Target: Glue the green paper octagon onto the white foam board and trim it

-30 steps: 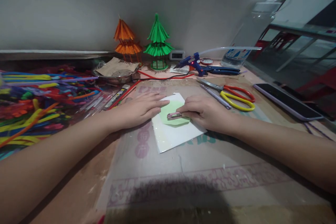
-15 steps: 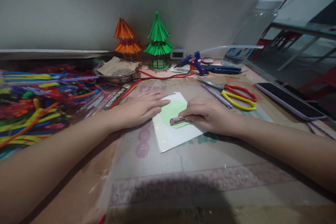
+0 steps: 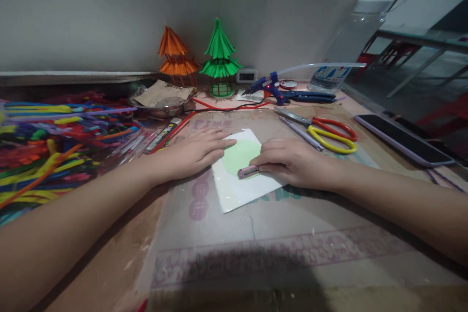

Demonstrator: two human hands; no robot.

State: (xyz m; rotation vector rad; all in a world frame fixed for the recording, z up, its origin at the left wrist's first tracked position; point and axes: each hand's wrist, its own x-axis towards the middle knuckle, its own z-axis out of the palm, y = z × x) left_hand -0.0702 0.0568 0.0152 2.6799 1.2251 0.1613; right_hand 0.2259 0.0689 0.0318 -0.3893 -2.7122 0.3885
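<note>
A pale green paper shape [image 3: 239,156] lies on a white square sheet [image 3: 241,187] in the middle of the table. My left hand [image 3: 193,152] rests flat, fingers stretched out, pressing on the sheet's left edge and touching the green shape. My right hand [image 3: 290,162] is curled around a small pink utility knife [image 3: 247,171], whose tip sits at the near edge of the green shape.
A heap of coloured pipe cleaners [image 3: 47,141] fills the left. Scissors [image 3: 325,132] and a phone [image 3: 402,139] lie to the right. At the back stand a blue glue gun [image 3: 268,87], an orange paper tree [image 3: 175,56], a green paper tree [image 3: 220,58] and a metal bowl [image 3: 163,102].
My right hand has drawn the pink knife a little toward me along the green shape. My left hand has stayed in place.
</note>
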